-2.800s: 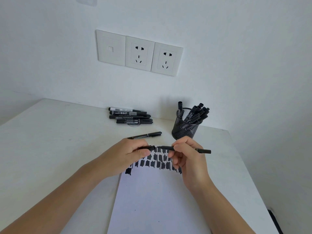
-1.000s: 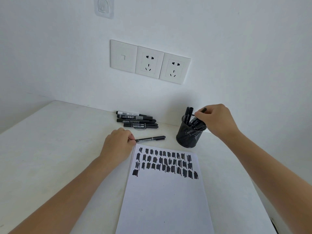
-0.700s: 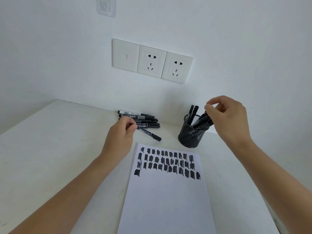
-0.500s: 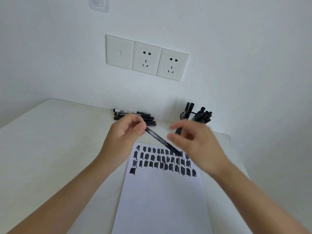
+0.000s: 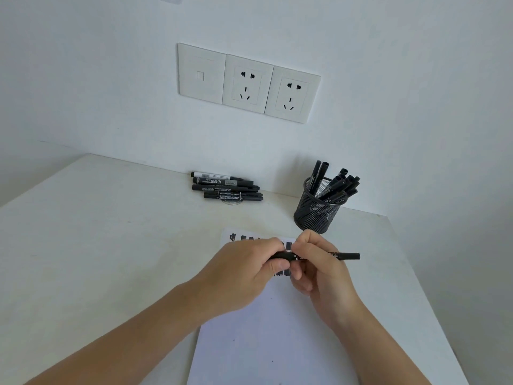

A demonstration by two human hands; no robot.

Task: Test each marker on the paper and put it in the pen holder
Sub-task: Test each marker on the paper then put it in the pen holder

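Black marker (image 5: 344, 256) gripped by left hand (image 5: 247, 270) and right hand (image 5: 319, 270), hiding the paper's (image 5: 266, 343) test marks.

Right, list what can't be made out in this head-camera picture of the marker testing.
- Whether the held marker is capped: the left hand and right hand cover its middle and left end.
- Most test marks on the paper: the hands hide them.
- Print on the marker pile: too small.
- Marker count in the pen holder: they overlap.
- The paper's near end: cut off by the bottom edge.
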